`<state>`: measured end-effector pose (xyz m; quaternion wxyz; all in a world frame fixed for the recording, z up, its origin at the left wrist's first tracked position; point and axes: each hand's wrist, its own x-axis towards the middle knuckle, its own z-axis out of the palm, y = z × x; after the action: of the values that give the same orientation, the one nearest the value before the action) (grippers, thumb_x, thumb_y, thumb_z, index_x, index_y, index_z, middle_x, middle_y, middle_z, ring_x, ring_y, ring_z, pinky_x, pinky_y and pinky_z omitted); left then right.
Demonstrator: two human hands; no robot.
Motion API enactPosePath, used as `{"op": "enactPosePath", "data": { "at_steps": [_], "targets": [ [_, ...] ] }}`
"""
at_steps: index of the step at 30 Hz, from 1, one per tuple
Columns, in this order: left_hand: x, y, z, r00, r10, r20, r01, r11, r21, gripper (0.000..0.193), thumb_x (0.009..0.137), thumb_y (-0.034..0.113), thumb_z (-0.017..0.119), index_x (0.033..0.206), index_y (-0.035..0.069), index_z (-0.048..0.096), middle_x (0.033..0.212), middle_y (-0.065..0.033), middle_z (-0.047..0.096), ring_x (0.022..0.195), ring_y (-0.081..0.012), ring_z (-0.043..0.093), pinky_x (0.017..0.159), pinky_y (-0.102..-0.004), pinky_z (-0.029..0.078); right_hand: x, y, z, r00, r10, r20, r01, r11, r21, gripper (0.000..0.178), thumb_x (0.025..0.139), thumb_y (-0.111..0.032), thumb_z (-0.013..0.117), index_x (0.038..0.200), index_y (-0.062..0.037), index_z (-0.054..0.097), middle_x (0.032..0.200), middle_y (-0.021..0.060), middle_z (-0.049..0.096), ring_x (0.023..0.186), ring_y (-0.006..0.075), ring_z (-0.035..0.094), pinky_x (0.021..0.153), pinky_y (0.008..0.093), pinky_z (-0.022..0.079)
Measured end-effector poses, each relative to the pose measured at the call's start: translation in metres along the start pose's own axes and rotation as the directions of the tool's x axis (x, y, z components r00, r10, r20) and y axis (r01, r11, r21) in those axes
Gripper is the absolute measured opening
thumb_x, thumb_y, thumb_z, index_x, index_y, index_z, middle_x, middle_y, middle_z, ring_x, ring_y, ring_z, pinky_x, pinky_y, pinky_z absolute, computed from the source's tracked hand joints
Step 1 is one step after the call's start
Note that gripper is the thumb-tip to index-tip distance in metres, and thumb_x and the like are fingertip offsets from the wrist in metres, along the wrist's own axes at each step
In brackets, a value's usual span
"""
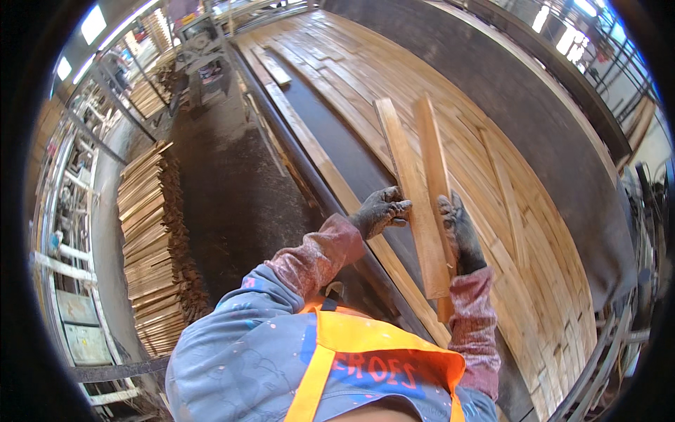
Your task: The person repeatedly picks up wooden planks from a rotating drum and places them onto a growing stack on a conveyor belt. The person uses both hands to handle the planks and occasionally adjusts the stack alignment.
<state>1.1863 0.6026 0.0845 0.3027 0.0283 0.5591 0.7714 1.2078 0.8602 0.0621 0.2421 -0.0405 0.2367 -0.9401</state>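
Observation:
Both my hands wear dark, dusty gloves. My left hand (383, 210) is closed on the left edge of a pale wooden board (413, 211), which is raised above the table and tilted. My right hand (460, 228) grips a second, browner wooden board (434, 158) from its right side. The two boards stand side by side, apart at their far ends and overlapping near my body. Below them, many wooden planks (351, 53) lie in rows across a dark table surface (323, 119). One long strip (313, 144) runs along the table's left edge.
A tall stack of boards (151, 246) stands on the floor to the left, with another pile (151, 91) farther back. White metal framing (67, 260) lines the far left. A dark sheet surface (520, 119) extends beyond the planks, with a long beam (562, 77) behind it.

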Motion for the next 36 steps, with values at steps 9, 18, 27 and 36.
{"op": "enactPosePath", "data": {
  "at_steps": [9, 18, 27, 36],
  "targets": [
    [0.107, 0.071, -0.254, 0.858, 0.048, -0.511, 0.041, 0.986, 0.161, 0.041, 0.093, 0.01, 0.075, 0.123, 0.002, 0.049, 0.112, -0.0181, 0.064, 0.095, -0.0291, 0.07, 0.068, -0.0495, 0.064, -0.01, -0.003, 0.023, 0.914, -0.037, -0.404, -0.091, 0.952, -0.293, 0.022, 0.105, -0.026, 0.053, 0.122, -0.012, 0.057, 0.104, 0.0195, 0.072, 0.082, 0.0275, 0.074, 0.064, 0.0344, 0.059],
    [0.159, 0.117, -0.366, 0.809, -0.062, -0.585, 0.406, 0.779, 0.479, 0.054, 0.08, 0.047, 0.083, 0.108, 0.003, 0.07, 0.116, -0.023, 0.07, 0.106, -0.0353, 0.069, 0.087, -0.0472, 0.056, -0.043, 0.028, 0.073, 0.737, -0.199, -0.646, -0.23, 0.825, -0.516, 0.045, 0.104, -0.025, 0.058, 0.143, -0.005, 0.053, 0.103, 0.0165, 0.071, 0.085, 0.0235, 0.071, 0.076, 0.0332, 0.059],
    [0.141, 0.158, -0.328, 0.781, 0.3, -0.548, 0.534, 0.135, 0.835, 0.06, 0.071, 0.04, 0.09, 0.119, 0.011, 0.071, 0.117, -0.0203, 0.073, 0.111, -0.036, 0.071, 0.097, -0.0492, 0.056, -0.078, 0.052, 0.1, 0.75, -0.239, -0.617, -0.347, 0.652, -0.674, 0.059, 0.102, -0.022, 0.062, 0.156, -0.0069, 0.043, 0.105, 0.0132, 0.07, 0.084, 0.0159, 0.068, 0.074, 0.0253, 0.053],
    [0.149, 0.096, -0.282, 0.934, 0.349, 0.079, 0.039, -0.321, 0.946, 0.064, 0.089, 0.068, 0.063, 0.142, 0.034, 0.057, 0.153, -0.0092, 0.05, 0.148, -0.0387, 0.037, 0.12, -0.0573, 0.025, -0.081, 0.08, 0.068, 0.767, -0.567, -0.3, -0.506, -0.248, -0.826, 0.075, 0.079, -0.023, 0.087, 0.146, -0.0111, 0.054, 0.137, 0.0093, 0.063, 0.122, 0.03, 0.06, 0.102, 0.0427, 0.05]
  ]
}}
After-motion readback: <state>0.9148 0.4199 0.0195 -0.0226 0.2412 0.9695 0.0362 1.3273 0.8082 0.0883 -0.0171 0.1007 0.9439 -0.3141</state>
